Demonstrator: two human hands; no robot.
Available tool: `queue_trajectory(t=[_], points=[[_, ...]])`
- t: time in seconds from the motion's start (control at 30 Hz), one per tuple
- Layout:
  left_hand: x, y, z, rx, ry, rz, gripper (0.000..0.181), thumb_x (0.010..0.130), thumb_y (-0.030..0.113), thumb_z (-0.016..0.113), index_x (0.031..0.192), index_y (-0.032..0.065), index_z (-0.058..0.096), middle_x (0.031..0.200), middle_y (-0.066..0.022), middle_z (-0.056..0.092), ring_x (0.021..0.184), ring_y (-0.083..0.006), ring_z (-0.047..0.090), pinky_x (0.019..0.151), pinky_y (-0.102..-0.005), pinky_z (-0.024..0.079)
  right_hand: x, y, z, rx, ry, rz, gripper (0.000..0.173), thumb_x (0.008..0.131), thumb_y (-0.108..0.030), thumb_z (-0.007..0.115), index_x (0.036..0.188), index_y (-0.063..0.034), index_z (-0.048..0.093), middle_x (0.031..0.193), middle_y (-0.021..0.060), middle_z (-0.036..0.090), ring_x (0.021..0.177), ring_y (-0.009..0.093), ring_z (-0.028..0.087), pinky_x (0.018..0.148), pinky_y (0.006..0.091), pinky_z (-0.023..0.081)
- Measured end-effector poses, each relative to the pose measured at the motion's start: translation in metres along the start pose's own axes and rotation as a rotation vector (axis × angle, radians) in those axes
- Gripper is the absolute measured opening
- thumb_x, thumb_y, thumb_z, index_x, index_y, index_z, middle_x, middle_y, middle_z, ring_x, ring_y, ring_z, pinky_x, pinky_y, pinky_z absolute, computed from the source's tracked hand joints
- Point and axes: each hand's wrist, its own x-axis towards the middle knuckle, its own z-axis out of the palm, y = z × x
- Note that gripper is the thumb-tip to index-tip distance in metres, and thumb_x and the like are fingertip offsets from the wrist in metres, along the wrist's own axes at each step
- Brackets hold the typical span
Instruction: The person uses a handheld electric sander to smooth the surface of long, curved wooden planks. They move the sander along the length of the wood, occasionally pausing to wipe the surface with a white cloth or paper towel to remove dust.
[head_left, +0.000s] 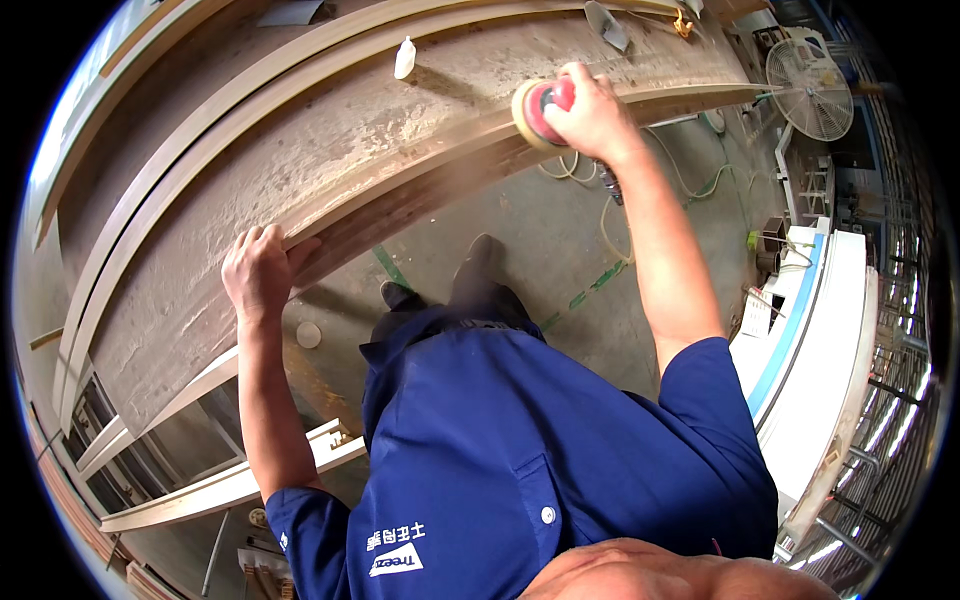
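My right hand (600, 116) holds a red palm sander (540, 112) with a round, pale pad. The sander is slightly blurred, its pad against a long wooden strip (405, 187) along the near edge of the workbench (322, 142). Further left, my left hand (257, 271) grips the same strip, fingers over the top and thumb on the near side. A dusty haze hangs beside the strip between my hands. Beyond it on the bench stands a small white squeeze bottle (405, 58).
More long wooden strips (247, 97) lie across the bench. A grey sheet (607, 27) and an orange item (682, 24) are at the far right. Pale hoses (697, 193) trail over the floor. A large fan (810, 90) stands right, above long white panels (817, 337).
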Motion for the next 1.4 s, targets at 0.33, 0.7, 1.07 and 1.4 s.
queue_trajectory(t=[0.33,0.7,1.07,1.4], points=[[-0.001,-0.007,0.007,0.022,-0.011,-0.006,0.048,0.076,0.051,0.085,0.075,0.0091,0.062,0.077,-0.0089,0.065,0.077,-0.032,0.067,0.068,-0.0448,0.054,-0.088,-0.219,0.017,-0.017,-0.336,-0.492,0.04,0.105,-0.031,0.052,0.134,-0.0037,0.052,0.121,0.0314,0.054,0.092,0.039,0.073,0.079,0.0492,0.063],[-0.045,-0.058,-0.009,-0.392,-0.008,-0.255,0.029,0.075,0.035,0.088,0.085,0.0109,0.074,0.088,-0.0029,0.073,0.09,-0.0279,0.067,0.081,-0.0417,0.052,-0.043,-0.113,0.016,0.08,-0.07,-0.369,0.062,0.087,-0.04,0.069,0.141,-0.0133,0.055,0.119,0.0242,0.062,0.104,0.041,0.07,0.092,0.0513,0.057],[-0.041,-0.037,-0.006,-0.374,-0.006,-0.328,0.024,0.079,0.028,0.082,0.097,0.0123,0.08,0.104,-0.0024,0.073,0.113,-0.0248,0.06,0.104,-0.0409,0.038,-0.06,-0.145,0.007,0.178,-0.148,-0.473,0.057,0.082,-0.035,0.073,0.134,-0.0194,0.054,0.121,0.0226,0.059,0.106,0.048,0.066,0.095,0.0547,0.054],[-0.004,-0.006,-0.009,-0.265,-0.104,-0.422,0.072,0.072,0.042,0.089,0.13,0.0052,0.068,0.121,-0.0166,0.068,0.12,-0.0353,0.06,0.106,-0.0443,0.048,-0.052,-0.124,-0.033,0.353,0.041,-0.49,0.054,0.081,-0.026,0.074,0.131,-0.014,0.057,0.118,0.0223,0.063,0.107,0.044,0.066,0.096,0.0494,0.054]])
